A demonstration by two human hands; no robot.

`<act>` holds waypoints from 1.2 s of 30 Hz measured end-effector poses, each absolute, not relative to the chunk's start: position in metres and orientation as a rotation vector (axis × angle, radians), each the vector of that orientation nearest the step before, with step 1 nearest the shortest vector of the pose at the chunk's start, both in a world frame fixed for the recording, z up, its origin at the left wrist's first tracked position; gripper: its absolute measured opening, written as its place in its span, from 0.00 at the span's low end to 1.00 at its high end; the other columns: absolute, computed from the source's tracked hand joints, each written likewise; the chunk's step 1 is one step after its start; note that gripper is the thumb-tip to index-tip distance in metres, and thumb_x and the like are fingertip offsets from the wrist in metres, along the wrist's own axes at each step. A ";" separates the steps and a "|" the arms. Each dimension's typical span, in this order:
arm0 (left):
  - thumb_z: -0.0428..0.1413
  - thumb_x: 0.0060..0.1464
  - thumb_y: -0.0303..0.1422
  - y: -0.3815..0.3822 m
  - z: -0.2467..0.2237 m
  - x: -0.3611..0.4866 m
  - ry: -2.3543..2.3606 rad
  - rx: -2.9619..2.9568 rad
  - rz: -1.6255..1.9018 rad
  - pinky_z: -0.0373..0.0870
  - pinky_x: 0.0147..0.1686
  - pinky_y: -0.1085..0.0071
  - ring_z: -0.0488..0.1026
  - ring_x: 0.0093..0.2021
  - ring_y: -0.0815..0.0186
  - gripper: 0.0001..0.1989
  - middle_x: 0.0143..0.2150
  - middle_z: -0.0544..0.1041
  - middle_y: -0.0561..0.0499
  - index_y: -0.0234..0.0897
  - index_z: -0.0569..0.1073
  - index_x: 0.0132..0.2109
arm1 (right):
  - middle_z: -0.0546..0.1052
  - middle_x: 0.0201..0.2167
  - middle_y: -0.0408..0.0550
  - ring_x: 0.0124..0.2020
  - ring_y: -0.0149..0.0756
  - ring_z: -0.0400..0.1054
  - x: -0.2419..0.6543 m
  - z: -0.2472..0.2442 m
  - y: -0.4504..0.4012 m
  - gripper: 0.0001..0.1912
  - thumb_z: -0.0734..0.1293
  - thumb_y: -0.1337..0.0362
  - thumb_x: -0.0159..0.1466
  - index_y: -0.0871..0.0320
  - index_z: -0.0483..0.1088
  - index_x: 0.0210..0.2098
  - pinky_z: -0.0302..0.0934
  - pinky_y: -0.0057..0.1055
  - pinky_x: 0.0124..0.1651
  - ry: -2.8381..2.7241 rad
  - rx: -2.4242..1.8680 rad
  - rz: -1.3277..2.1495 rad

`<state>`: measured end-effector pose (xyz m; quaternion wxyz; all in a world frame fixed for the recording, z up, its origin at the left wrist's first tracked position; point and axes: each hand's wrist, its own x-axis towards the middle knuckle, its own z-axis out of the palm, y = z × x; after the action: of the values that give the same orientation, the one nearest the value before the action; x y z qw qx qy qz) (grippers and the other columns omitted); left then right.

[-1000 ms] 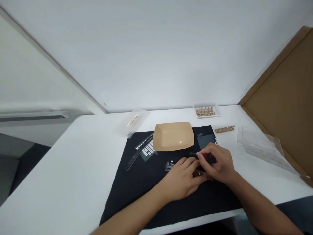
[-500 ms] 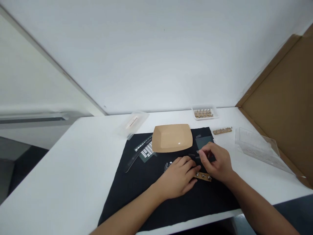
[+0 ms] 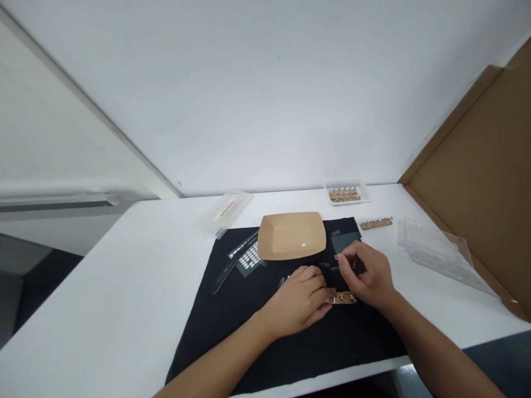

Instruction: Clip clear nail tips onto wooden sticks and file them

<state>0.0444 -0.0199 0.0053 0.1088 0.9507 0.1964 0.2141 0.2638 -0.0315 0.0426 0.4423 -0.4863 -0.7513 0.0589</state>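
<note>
Over the black cloth (image 3: 215,337), my left hand (image 3: 301,298) is closed on the left end of a tan strip (image 3: 345,298) with several small metal pieces on it. My right hand (image 3: 367,272) pinches a small black tool, mostly hidden by the fingers, just above and right of the strip. Dark items (image 3: 326,266) lie between the two hands. A tan tray (image 3: 292,236) stands right behind my hands. To its left are a sheet of white oval pieces (image 3: 250,258) and a curved black strip (image 3: 227,272).
A white box (image 3: 364,194) of metal-studded strips stands at the back, with another strip (image 3: 376,223) before it. Clear plastic cases (image 3: 435,246) lie at right beside a cardboard panel (image 3: 477,177). A translucent lid (image 3: 228,211) rests back left.
My left hand has shifted slightly left, with its fingers drawn in closer, and the tan strip has moved a little left. My right hand is nearly still.
</note>
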 end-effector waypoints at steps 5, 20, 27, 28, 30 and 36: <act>0.57 0.65 0.29 -0.019 0.009 0.042 0.449 2.800 0.780 0.71 0.40 0.65 0.72 0.40 0.61 0.09 0.38 0.77 0.47 0.36 0.77 0.50 | 0.73 0.26 0.41 0.25 0.31 0.67 0.266 0.040 -0.027 0.08 0.64 0.62 0.73 0.54 0.68 0.35 0.59 0.30 0.30 -1.801 -1.311 0.146; 0.57 0.58 0.30 -0.013 0.006 0.028 0.452 2.866 0.766 0.69 0.24 0.70 0.74 0.28 0.67 0.13 0.41 0.77 0.51 0.39 0.75 0.50 | 0.76 0.29 0.42 0.27 0.37 0.71 0.269 0.027 -0.020 0.12 0.54 0.58 0.78 0.53 0.66 0.48 0.60 0.33 0.33 -1.794 -1.546 0.444; 0.57 0.58 0.30 -0.011 0.004 0.024 0.447 2.836 0.716 0.72 0.25 0.71 0.75 0.29 0.67 0.13 0.42 0.78 0.50 0.40 0.75 0.51 | 0.74 0.26 0.39 0.27 0.37 0.70 0.269 0.029 -0.019 0.15 0.52 0.58 0.79 0.51 0.68 0.52 0.60 0.34 0.36 -1.852 -1.525 0.505; 0.57 0.59 0.30 -0.011 0.004 0.024 0.443 2.841 0.720 0.72 0.26 0.71 0.75 0.29 0.67 0.13 0.42 0.78 0.50 0.40 0.75 0.50 | 0.75 0.26 0.38 0.27 0.36 0.70 0.269 0.029 -0.019 0.15 0.52 0.58 0.79 0.51 0.68 0.52 0.59 0.34 0.36 -1.843 -1.533 0.520; 0.57 0.58 0.29 -0.011 0.006 0.024 0.443 2.855 0.733 0.72 0.25 0.71 0.75 0.29 0.67 0.12 0.41 0.77 0.50 0.39 0.75 0.50 | 0.76 0.26 0.38 0.27 0.37 0.71 0.269 0.028 -0.018 0.14 0.52 0.57 0.79 0.51 0.67 0.51 0.59 0.34 0.36 -1.824 -1.555 0.551; 0.57 0.59 0.29 -0.009 0.011 0.023 0.445 2.878 0.832 0.71 0.24 0.72 0.75 0.28 0.68 0.11 0.39 0.78 0.50 0.38 0.75 0.49 | 0.76 0.28 0.42 0.29 0.40 0.72 0.271 0.020 -0.015 0.11 0.53 0.57 0.77 0.52 0.64 0.43 0.59 0.35 0.36 -1.810 -1.692 0.487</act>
<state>0.0231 -0.0095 0.0107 0.0567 0.9487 0.1466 0.2742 0.2713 -0.0146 0.0200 0.3036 -0.6385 -0.6829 0.1838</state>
